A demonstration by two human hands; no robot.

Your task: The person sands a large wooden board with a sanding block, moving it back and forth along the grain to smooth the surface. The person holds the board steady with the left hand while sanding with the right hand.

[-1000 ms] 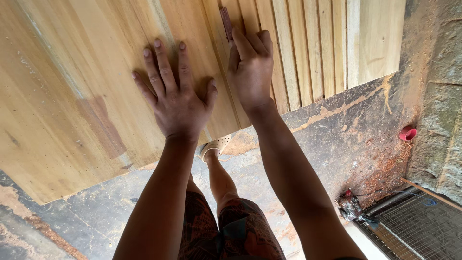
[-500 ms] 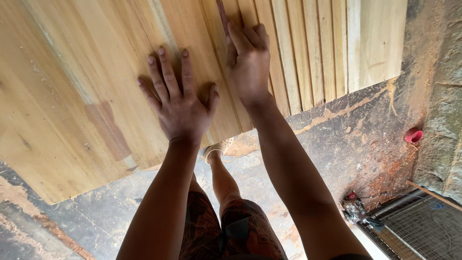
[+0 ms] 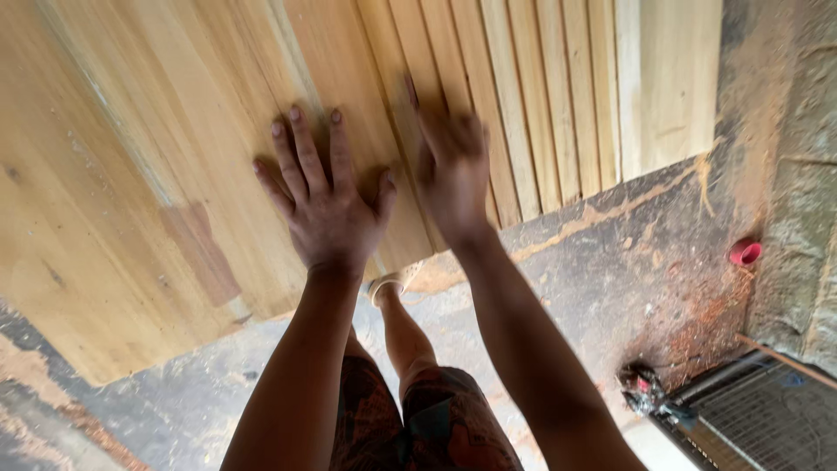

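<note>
Both hands flat, left hand (image 3: pixel 327 205), right hand (image 3: pixel 453 174), on wooden boards (image 3: pixel 174 174)

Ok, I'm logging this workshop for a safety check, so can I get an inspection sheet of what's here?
Surface: concrete floor, dusty, with sawdust along the planks' foot.
Job's things: pale wooden planks, side by side.
Clutter: small red cup-like thing on the floor; a dark tool, blurred, beside a metal grate.
Hands: left hand flat on the planks, fingers spread; right hand open against the planks, blurred.
Cables: nothing seen.
Surroundings: rough stone wall at right.
</note>
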